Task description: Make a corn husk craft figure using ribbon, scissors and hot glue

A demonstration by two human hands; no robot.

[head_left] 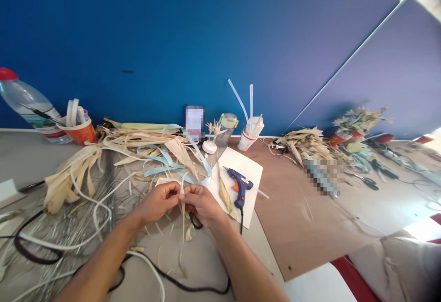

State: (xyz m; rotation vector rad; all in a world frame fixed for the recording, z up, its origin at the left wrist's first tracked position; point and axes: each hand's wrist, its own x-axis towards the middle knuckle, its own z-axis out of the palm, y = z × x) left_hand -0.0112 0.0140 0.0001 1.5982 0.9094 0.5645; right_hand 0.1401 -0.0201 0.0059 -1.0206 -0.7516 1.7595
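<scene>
My left hand (162,201) and my right hand (201,203) meet over the table, thumbs and fingertips pinched together. Between them they hold a thin strip of dried corn husk (183,228), whose lower end hangs toward the tabletop. To the right of my hands a blue glue gun (238,185) with an orange trigger lies on a white sheet (253,166). Beside it rests a twisted husk piece (225,196). Just beyond my fingers are a wide husk (181,155) and a light blue ribbon (165,155).
Husks (74,180), white cable (99,201) and thin wires (69,233) cover the left side. Along the blue partition stand a bottle (31,102), an orange cup (81,132), a phone (195,123), a jar (225,132) and a cup of glue sticks (246,140). Scissors (367,181) lie right, near a person's sleeve (399,265).
</scene>
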